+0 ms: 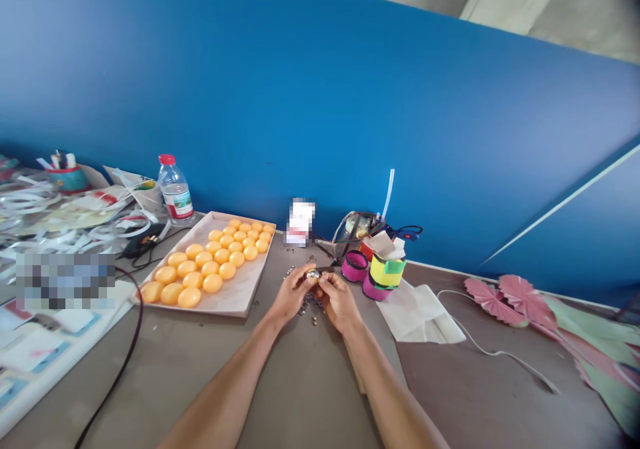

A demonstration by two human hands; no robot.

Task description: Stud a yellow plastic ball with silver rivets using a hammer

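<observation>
My left hand (293, 296) and my right hand (341, 298) meet over the middle of the table, fingers closed. Between their fingertips is a small, shiny silver-and-yellow piece (313, 274), partly covered by the fingers; its exact kind is too small to make out. Small metallic bits (315, 321) lie scattered on the tabletop below and around the hands. To the left, a shallow white box (245, 302) holds rows of orange balls (213, 283). Close to my right hand stand a magenta band roll (355, 266) and a yellow one (387, 271).
A water bottle (176, 192) stands behind the box, beside piled clear strips (30, 202). A dark cable (139, 316) crosses the left side. White paper (425, 316), a thin white cord (480, 349) and pink pleated paper (525, 299) lie right. A blue partition (280, 102) closes the back.
</observation>
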